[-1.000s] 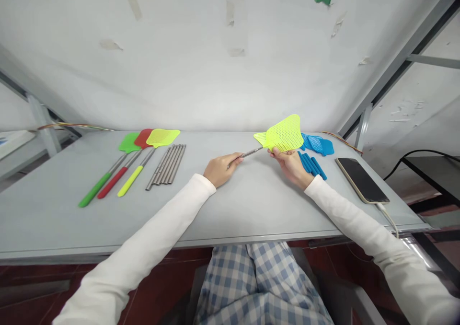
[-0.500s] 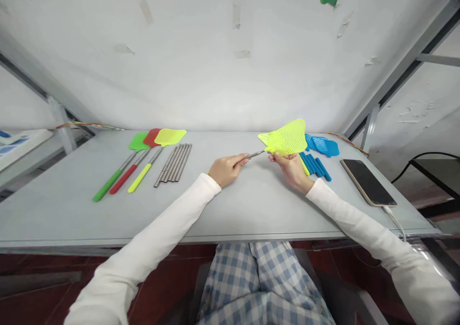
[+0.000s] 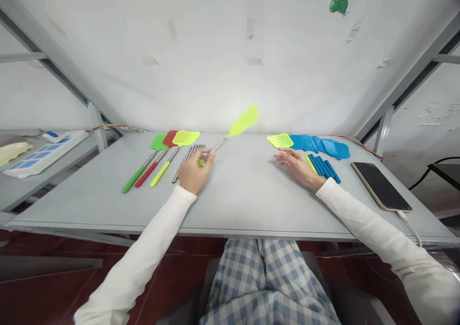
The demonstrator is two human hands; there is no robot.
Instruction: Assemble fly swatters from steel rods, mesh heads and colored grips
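Note:
My left hand (image 3: pixel 196 171) is closed round the handle end of a yellow-green fly swatter (image 3: pixel 244 121), whose head is tilted up to the right and blurred by motion. Partly behind that hand lie several metal rods (image 3: pixel 187 159). To their left rest a green fly swatter (image 3: pixel 136 174), a red one (image 3: pixel 153 168) and a yellow one (image 3: pixel 165 167). My right hand (image 3: pixel 296 166) is open and holds nothing, its fingers stretched towards a loose yellow swatter head (image 3: pixel 280 140). Beside it are blue swatter heads (image 3: pixel 319 145) and several blue handle tubes (image 3: pixel 325 168) with a yellow one.
A phone (image 3: pixel 381 185) with a white cable lies at the right of the grey table (image 3: pixel 244 205). On a surface at the far left is a white power strip (image 3: pixel 46 155). The white wall (image 3: pixel 215 75) stands behind the table, with metal frame posts at both sides.
My left hand has moved left with the yellow-green fly swatter. My right hand has let go of the swatter's head and stays at the right. The view has turned a little left.

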